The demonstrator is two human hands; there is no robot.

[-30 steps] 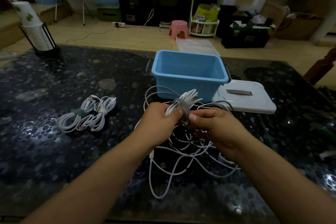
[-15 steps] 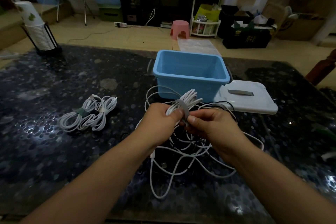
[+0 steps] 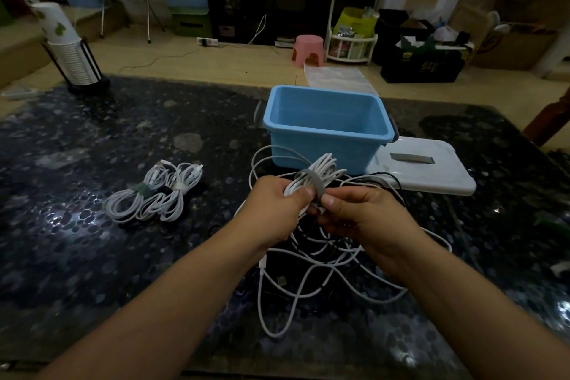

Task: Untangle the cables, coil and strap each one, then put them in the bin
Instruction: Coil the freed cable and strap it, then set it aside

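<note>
left hand (image 3: 271,207) had its fingers curled round a coiled white cable (image 3: 317,173), thumb pressed on top of the bundle. right hand (image 3: 361,213) pinched the end of a grey strap (image 3: 310,180) between thumb and forefinger, right where the strap looped over the coil's middle. both hands touched at the strap, held above the table (image 3: 92,256), just in front of the bin.

under the hands lay the tangle (image 3: 324,259): loose white cable loops spread on the table, with at least one dark cable mixed in (couldn't tell how many cables in total). a usb plug (image 3: 281,281) showed near the left wrist, lying on the table among the loops.

blue bin (image 3: 327,129) stood just beyond the hands, open top, nothing visible inside. its white lid (image 3: 425,173) lay flat beside it to the right, touching or nearly touching the bin's base, grey handle up.

to the left, well apart from the tangle, lay the finished coils (image 3: 154,194): white cables bundled side by side, one with a green strap, another with a pale strap. they sat on the table, not in the bin.

far left corner of the table held a stack of paper cups (image 3: 66,46) in a black wire rack. beyond the table: pink stool (image 3: 308,49) on the floor.
</note>
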